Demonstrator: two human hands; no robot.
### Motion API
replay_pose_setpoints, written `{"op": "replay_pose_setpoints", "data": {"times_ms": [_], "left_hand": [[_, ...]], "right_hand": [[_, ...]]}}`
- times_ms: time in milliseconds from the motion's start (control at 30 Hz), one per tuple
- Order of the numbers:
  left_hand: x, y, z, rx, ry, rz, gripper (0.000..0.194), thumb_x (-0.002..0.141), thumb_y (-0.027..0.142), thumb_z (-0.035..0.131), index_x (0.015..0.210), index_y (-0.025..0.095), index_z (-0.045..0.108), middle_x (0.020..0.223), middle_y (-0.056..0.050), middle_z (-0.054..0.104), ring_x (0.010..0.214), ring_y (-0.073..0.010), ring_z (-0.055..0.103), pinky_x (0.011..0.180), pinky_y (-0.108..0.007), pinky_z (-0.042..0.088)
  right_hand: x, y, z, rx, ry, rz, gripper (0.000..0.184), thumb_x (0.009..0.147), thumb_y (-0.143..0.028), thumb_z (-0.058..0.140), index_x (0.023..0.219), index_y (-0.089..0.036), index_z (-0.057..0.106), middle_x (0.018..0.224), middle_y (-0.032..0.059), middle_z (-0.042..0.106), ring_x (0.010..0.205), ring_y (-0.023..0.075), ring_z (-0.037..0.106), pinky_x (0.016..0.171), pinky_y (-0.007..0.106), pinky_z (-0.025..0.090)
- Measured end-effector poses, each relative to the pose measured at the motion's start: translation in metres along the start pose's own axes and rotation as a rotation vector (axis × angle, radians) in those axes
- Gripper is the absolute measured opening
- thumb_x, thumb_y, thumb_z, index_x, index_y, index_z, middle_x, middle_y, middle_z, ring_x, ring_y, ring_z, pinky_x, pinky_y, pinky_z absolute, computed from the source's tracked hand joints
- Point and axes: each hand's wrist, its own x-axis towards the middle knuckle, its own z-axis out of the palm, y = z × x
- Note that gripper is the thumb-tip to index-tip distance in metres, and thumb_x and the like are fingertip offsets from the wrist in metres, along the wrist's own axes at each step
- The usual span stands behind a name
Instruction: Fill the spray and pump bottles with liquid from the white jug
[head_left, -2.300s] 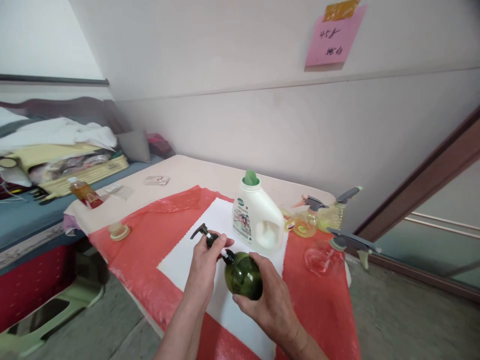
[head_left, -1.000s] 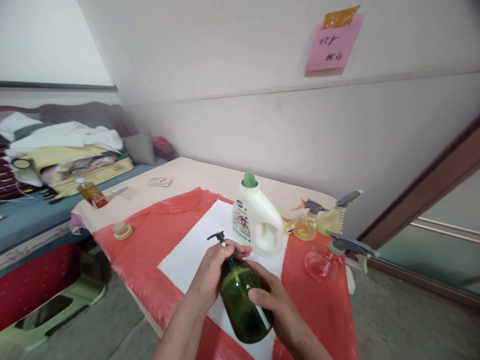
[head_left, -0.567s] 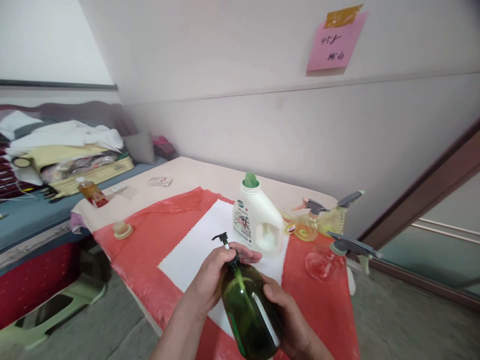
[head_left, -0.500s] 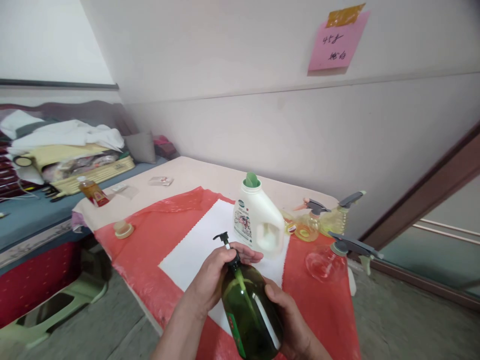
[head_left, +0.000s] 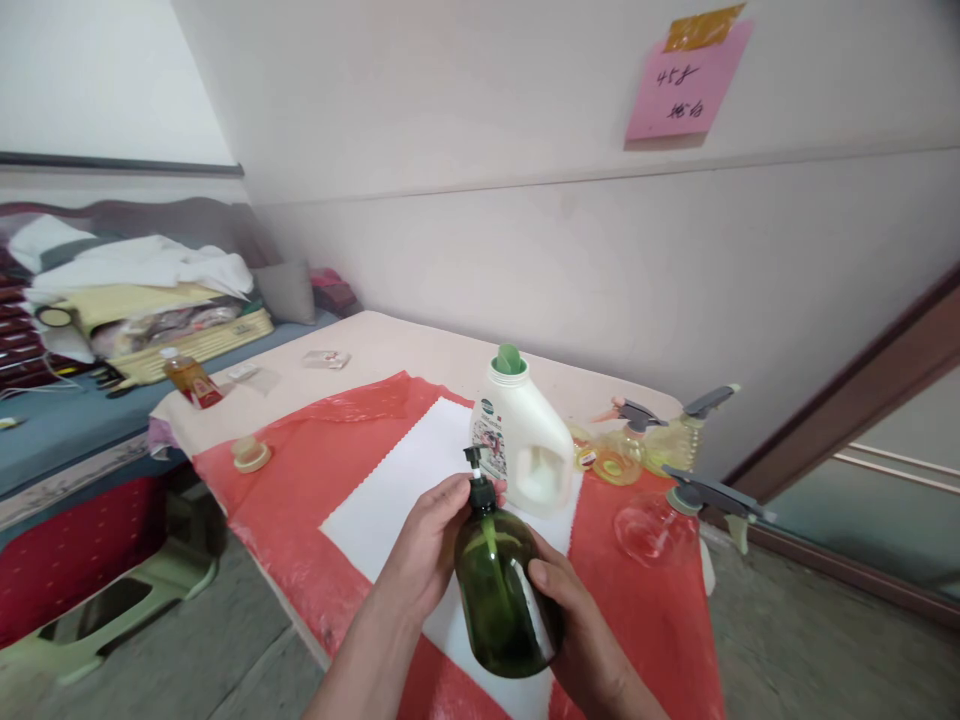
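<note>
A dark green pump bottle (head_left: 501, 600) with a black pump head is held up, slightly tilted, over the front of the table. My left hand (head_left: 431, 530) grips it at the collar just under the pump, its far fingers mostly hidden behind the neck. Round the right side of the bottle's body wraps my right hand (head_left: 574, 610), thumb on the near face. Behind the bottle stands a cream-coloured detergent jug (head_left: 536, 420) with a green spout in its opening. Under the jug lies a white scalloped sheet (head_left: 375, 505).
Red plastic (head_left: 300, 520) covers much of the table. Spray bottles stand at the right, including a clear pinkish one (head_left: 652, 528). A pale cap (head_left: 251, 456) lies at left, near an amber bottle (head_left: 189, 378). A stool (head_left: 127, 610) is left of the table.
The pump bottle has turned in my hands and stands more upright, its pump head now nearer the jug. My left fingers have closed in around the collar.
</note>
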Motion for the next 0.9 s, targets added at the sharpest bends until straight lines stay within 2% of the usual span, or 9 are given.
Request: {"op": "replay_pose_setpoints", "data": {"times_ms": [133,300,500,667,800,900], "left_hand": [[-0.0004,-0.0029,0.0017,-0.005,0.019,0.007,0.033,0.082,0.043,0.065,0.100,0.015,0.068,0.108,-0.013,0.068,0.101,-0.0271,0.061,0.083,-0.036,0.049],[0.0003,-0.0045,0.0003,0.015,0.071,0.041,0.028,0.074,0.038,0.075,0.087,0.017,0.065,0.109,-0.011,0.067,0.098,-0.0242,0.062,0.079,-0.033,0.050],[-0.0007,-0.0021,0.0017,0.026,0.038,0.016,0.037,0.081,0.044,0.066,0.101,0.013,0.067,0.113,-0.015,0.065,0.103,-0.0265,0.060,0.081,-0.034,0.050],[0.0008,-0.0035,-0.0006,-0.002,0.079,0.045,0.028,0.072,0.038,0.076,0.088,0.018,0.065,0.111,-0.010,0.066,0.096,-0.0233,0.062,0.077,-0.032,0.050],[0.0006,-0.0029,-0.0010,0.027,0.062,0.000,0.037,0.076,0.045,0.071,0.098,0.015,0.069,0.105,-0.013,0.068,0.097,-0.0255,0.062,0.080,-0.034,0.049],[0.0009,-0.0037,-0.0010,0.018,0.068,0.032,0.038,0.075,0.046,0.072,0.098,0.017,0.068,0.107,-0.012,0.067,0.095,-0.0248,0.063,0.080,-0.034,0.050]], "right_hand": [[0.0001,-0.0001,0.0003,-0.029,0.006,-0.007,0.050,0.079,-0.041,0.058,0.126,-0.023,0.055,0.118,0.0062,0.064,0.112,0.0273,0.055,0.097,0.041,0.040],[0.0008,0.0012,-0.0004,-0.056,0.001,0.003,0.047,0.079,-0.040,0.059,0.123,-0.022,0.057,0.118,0.0066,0.065,0.111,0.0274,0.056,0.096,0.041,0.040],[0.0008,0.0012,-0.0009,-0.032,0.001,0.005,0.048,0.080,-0.039,0.058,0.125,-0.022,0.056,0.119,0.0071,0.064,0.113,0.0274,0.054,0.100,0.044,0.038],[0.0016,0.0028,-0.0013,-0.037,0.003,0.014,0.050,0.079,-0.040,0.058,0.126,-0.022,0.056,0.120,0.0080,0.064,0.115,0.0288,0.054,0.101,0.046,0.038],[0.0009,0.0034,-0.0021,-0.030,0.007,0.011,0.051,0.080,-0.039,0.057,0.128,-0.022,0.054,0.121,0.0082,0.063,0.115,0.0284,0.054,0.101,0.045,0.038],[0.0004,0.0023,-0.0014,-0.028,-0.005,0.007,0.049,0.080,-0.038,0.058,0.126,-0.023,0.056,0.120,0.0075,0.064,0.116,0.0278,0.054,0.102,0.044,0.038]]}}
